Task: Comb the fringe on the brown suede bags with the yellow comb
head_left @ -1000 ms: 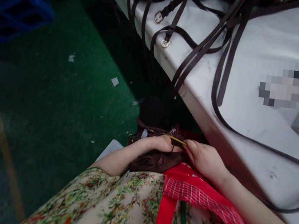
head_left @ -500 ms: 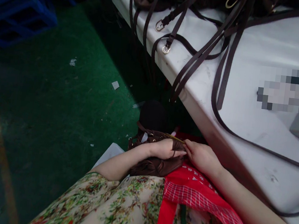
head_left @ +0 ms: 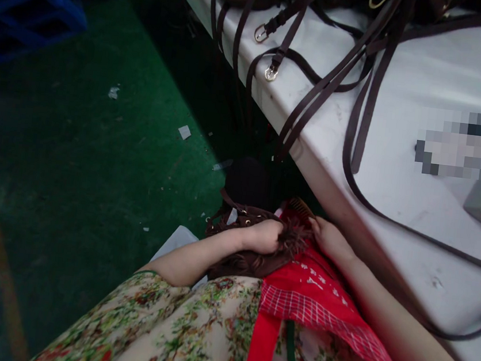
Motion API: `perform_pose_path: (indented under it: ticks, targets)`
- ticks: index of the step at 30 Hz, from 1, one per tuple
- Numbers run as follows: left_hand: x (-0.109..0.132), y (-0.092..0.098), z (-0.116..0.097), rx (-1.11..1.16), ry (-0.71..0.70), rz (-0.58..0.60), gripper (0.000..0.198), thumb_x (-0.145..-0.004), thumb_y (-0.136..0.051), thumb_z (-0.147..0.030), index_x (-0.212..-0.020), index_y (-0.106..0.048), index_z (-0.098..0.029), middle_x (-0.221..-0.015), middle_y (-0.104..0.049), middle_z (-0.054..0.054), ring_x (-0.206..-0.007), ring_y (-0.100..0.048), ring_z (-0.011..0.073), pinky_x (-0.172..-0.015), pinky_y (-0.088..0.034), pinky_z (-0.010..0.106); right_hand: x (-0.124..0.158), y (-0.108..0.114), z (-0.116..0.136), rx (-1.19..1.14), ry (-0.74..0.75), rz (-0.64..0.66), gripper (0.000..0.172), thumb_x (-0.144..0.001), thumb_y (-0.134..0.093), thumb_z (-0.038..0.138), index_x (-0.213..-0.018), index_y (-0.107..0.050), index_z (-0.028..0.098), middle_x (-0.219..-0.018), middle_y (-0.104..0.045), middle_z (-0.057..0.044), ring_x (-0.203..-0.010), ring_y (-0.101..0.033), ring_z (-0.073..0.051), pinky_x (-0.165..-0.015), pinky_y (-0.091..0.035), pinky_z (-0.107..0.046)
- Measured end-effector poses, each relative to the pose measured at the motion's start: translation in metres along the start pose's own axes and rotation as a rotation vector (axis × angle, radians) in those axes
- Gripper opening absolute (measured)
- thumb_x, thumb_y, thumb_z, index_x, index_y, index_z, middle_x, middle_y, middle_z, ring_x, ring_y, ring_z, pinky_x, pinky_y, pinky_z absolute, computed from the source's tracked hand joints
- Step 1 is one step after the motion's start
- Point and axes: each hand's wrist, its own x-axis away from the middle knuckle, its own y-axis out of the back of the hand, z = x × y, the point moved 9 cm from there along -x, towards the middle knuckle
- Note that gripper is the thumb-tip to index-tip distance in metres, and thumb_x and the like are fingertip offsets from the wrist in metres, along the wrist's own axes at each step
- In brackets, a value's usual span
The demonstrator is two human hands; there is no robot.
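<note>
The left hand (head_left: pixel 265 235) is pressing curled fingers onto the brown bag (head_left: pixel 244 261) lying in the lap below the table edge, while the right hand (head_left: pixel 330 238) is gripping a comb (head_left: pixel 300 206) at the bag's fringe (head_left: pixel 293 243). Dark straps (head_left: pixel 326 92) with buckles (head_left: pixel 271 73) are trailing across the white table (head_left: pixel 397 181) and hanging off its edge just above the hands. Paper scraps (head_left: pixel 184 132) are lying on the green floor (head_left: pixel 96 147) near blue crates (head_left: pixel 26 5), and white writing on the red apron (head_left: pixel 297 291) is showing too small to read.
</note>
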Motion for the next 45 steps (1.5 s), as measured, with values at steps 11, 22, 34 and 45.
perform_pose_path:
  ticks: [11,22,34,45]
  targets:
    - [-0.004,0.000,0.021,0.348,0.115,0.021,0.029,-0.084,-0.060,-0.037,-0.099,-0.069,-0.015,-0.093,-0.072,0.003,-0.089,-0.063,0.0171,-0.085,-0.049,0.025,0.082,0.041,0.087,0.213,0.487,-0.283,0.028,-0.099,-0.033,0.030,-0.103,-0.058,0.018,-0.090,-0.070,-0.007,-0.076,-0.065,-0.017,-0.066,-0.043,-0.025]
    - [0.004,0.006,-0.007,0.272,-0.083,-0.027,0.030,-0.088,-0.052,-0.039,-0.088,-0.070,-0.015,-0.088,-0.071,0.005,-0.091,-0.064,0.0166,-0.090,-0.046,0.025,0.030,0.007,0.054,0.199,0.202,-0.041,0.024,-0.096,-0.037,0.030,-0.092,-0.057,0.017,-0.078,-0.068,-0.008,-0.067,-0.063,-0.019,-0.057,-0.034,-0.026]
    - [0.020,0.057,0.000,0.153,0.052,-0.108,0.046,-0.070,-0.072,-0.047,-0.100,-0.067,-0.013,-0.096,-0.070,0.005,-0.087,-0.064,0.0191,-0.082,-0.049,0.026,0.022,0.067,0.032,-0.403,0.191,-0.325,0.041,-0.095,-0.036,0.048,-0.072,-0.056,0.021,-0.067,-0.064,-0.001,-0.062,-0.058,-0.015,-0.066,-0.042,-0.025]
    - [0.051,0.093,0.043,0.388,0.144,-0.209,0.034,-0.074,-0.070,-0.036,-0.097,-0.067,-0.011,-0.096,-0.069,0.006,-0.089,-0.062,0.0183,-0.082,-0.046,0.027,0.029,0.069,0.046,-0.597,0.263,-0.321,0.036,-0.084,-0.057,0.052,-0.093,-0.063,0.018,-0.073,-0.068,-0.002,-0.064,-0.062,-0.016,-0.063,-0.049,-0.026]
